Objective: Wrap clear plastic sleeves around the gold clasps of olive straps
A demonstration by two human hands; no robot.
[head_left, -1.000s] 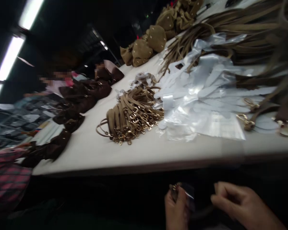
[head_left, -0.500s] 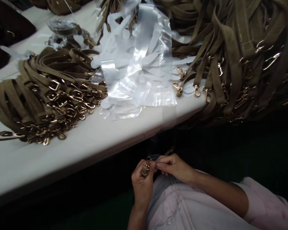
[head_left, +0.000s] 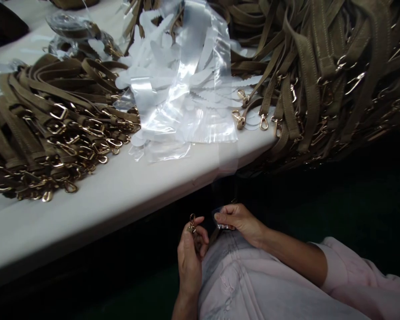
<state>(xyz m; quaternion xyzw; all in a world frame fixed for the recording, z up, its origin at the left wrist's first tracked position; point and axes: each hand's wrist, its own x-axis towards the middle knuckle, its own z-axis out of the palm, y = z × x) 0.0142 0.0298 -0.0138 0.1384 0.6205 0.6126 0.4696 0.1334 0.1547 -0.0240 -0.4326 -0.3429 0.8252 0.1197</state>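
Observation:
Below the table edge, my left hand [head_left: 190,255] is closed around the end of an olive-brown strap, with its gold swivel clasp [head_left: 192,222] standing up above the thumb. Most of that strap is hidden by the fingers and the dark. To the right, my right hand [head_left: 243,224] pinches a small clear plastic piece [head_left: 221,218] between thumb and fingers, near my lap. The two hands are a short way apart. On the table in front of them lie clear plastic sleeves [head_left: 183,106] over white strips.
A pile of olive straps with gold buckles [head_left: 63,129] covers the left of the white table [head_left: 126,186]. Many more straps [head_left: 306,84] hang over the right edge. A plastic-wrapped coil [head_left: 75,31] and a dark bag [head_left: 3,24] stand farther back.
My hands have separated: the left has shifted left with the clasp, which now points upward. The right still pinches the clear plastic. The view has turned slightly right.

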